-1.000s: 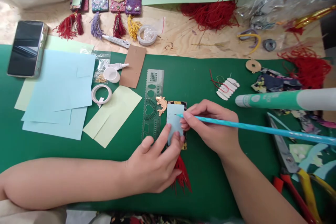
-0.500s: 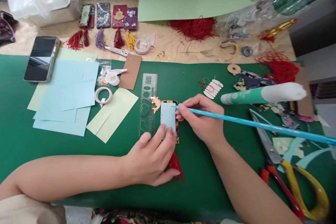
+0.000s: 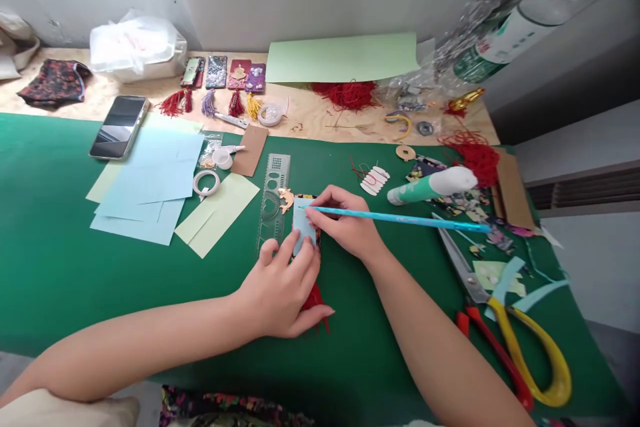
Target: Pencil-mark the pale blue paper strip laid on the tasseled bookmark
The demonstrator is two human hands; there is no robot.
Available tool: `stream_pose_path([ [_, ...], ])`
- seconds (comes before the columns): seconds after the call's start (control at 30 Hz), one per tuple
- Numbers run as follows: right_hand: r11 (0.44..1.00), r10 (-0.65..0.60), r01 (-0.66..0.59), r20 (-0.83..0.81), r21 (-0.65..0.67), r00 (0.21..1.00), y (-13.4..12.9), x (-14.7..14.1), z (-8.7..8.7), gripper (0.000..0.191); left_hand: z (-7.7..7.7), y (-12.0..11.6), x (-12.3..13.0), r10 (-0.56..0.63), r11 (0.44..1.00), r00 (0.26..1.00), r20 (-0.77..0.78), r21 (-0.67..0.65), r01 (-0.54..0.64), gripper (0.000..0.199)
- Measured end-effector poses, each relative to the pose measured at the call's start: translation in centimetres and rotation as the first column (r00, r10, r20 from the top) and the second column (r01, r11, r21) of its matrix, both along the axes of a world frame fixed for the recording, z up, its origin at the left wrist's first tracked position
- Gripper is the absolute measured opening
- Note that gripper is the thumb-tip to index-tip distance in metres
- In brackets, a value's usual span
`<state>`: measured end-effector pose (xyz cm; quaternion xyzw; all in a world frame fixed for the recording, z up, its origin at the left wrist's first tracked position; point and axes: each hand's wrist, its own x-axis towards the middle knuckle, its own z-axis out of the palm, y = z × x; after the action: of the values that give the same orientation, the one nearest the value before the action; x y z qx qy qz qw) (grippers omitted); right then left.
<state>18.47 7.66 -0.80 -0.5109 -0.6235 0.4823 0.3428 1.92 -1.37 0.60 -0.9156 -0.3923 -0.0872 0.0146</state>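
My right hand (image 3: 347,220) pinches a slim, light-blue pen (image 3: 400,217). Its tip rests on the upper part of a small light-blue paper rectangle (image 3: 303,217). That paper lies over a dark patterned fabric piece (image 3: 319,235), of which only the edges show. With fingers spread, my left hand (image 3: 285,283) presses down on the paper's lower end. A red tassel (image 3: 314,297) comes out from under my left hand, partly covered. Just left of the paper are a gold fish-shaped charm (image 3: 286,200) and a clear green stencil ruler (image 3: 273,207).
Large scissors (image 3: 480,287), a glue stick (image 3: 433,185) and paper scraps lie to the right. A thread card (image 3: 375,180) is beyond my right hand. Blue sheets (image 3: 150,170), tape (image 3: 206,182) and a phone (image 3: 120,127) are left. Tasselled pieces (image 3: 217,72) line the back.
The camera view has tilted up and shifted, showing more wall. The pen tip has moved from the paper's upper right toward its upper left. My left hand stays on the paper.
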Motion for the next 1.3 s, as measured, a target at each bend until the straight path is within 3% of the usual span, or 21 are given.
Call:
stream_pose_path([
  [0.1,1.0,-0.009,0.009,-0.021,-0.004,1.0,0.0,0.0,-0.2,0.016,-0.2,0.3,-0.2,-0.014,1.0,0.999,0.037,0.01,0.013,0.057],
  [0.3,0.991,-0.052,0.033,-0.147,-0.131,0.988,-0.2,-0.2,-0.5,0.02,-1.2,1.1,-1.0,-0.052,0.999,0.991,0.121,0.003,0.052,0.054],
  [0.5,0.998,0.032,-0.035,-0.04,-0.058,0.999,-0.1,0.0,-0.5,0.02,-1.7,1.3,-1.5,-0.072,0.997,0.984,0.162,-0.021,0.076,0.055],
  [0.73,0.997,0.043,-0.042,0.007,-0.065,0.999,-0.1,0.0,-0.5,0.021,-1.7,1.4,-1.9,-0.095,0.994,0.984,0.148,-0.042,0.102,0.057],
  [1.3,0.996,0.051,-0.052,-0.006,-0.069,0.999,-0.2,0.0,-0.3,0.021,-1.8,1.5,-1.9,-0.103,0.993,0.982,0.156,-0.04,0.111,0.054],
])
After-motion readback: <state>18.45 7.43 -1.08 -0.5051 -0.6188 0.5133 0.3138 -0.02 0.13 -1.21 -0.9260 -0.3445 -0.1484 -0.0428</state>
